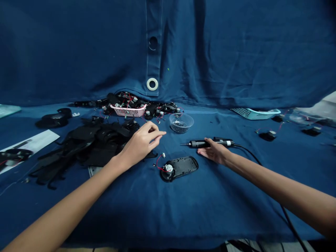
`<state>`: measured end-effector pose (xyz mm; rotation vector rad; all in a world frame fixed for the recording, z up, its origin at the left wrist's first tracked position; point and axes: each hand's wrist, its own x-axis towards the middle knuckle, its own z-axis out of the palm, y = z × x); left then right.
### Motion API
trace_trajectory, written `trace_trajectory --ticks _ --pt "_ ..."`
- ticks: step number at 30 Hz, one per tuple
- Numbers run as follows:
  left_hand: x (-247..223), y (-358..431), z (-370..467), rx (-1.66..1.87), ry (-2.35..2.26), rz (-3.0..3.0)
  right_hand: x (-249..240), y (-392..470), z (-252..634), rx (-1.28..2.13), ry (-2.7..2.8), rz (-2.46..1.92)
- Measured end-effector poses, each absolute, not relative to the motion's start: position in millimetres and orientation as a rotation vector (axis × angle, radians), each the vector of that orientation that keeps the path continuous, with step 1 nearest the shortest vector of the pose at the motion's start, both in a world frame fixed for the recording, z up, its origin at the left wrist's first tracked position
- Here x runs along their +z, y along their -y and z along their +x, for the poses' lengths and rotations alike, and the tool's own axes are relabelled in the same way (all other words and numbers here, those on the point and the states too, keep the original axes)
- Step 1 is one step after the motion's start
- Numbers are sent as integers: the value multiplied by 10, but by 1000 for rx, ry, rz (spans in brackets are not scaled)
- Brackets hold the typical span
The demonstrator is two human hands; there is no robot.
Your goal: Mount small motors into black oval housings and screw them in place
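Observation:
My right hand is wrapped round a black electric screwdriver, held level with its thin bit pointing left. Thumb and forefinger of my left hand are pinched together in the air, left of the bit; whatever may be between them is too small to see. Just behind the two hands stands a clear plastic bowl with small dark screws at its bottom. On the cloth in front lies a black oval plastic housing, hollow side up. A round silver motor with red wires and a white connector sits at its left end.
Black plastic parts are heaped at the left. At the back, a pink basket overflows with wired motors. A light-blue basket and loose motor units lie at the right. The screwdriver's cable trails over the front edge.

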<state>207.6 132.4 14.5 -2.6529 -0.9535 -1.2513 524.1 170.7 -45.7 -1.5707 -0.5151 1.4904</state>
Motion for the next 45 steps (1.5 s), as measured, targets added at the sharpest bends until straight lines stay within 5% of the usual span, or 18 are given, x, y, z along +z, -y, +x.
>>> trace_trajectory --ticks 11,31,45 --pt "147 -1166 2134 -1602 1261 -2683 -231 -1492 4869 1137 485 -1210" --pt "-88 -817 2440 -2055 1363 -2488 -19 -1005 4605 1550 505 -1105" --pt "-96 -813 2595 -2755 1593 -2339 -16 -975 4569 1687 415 -1101"
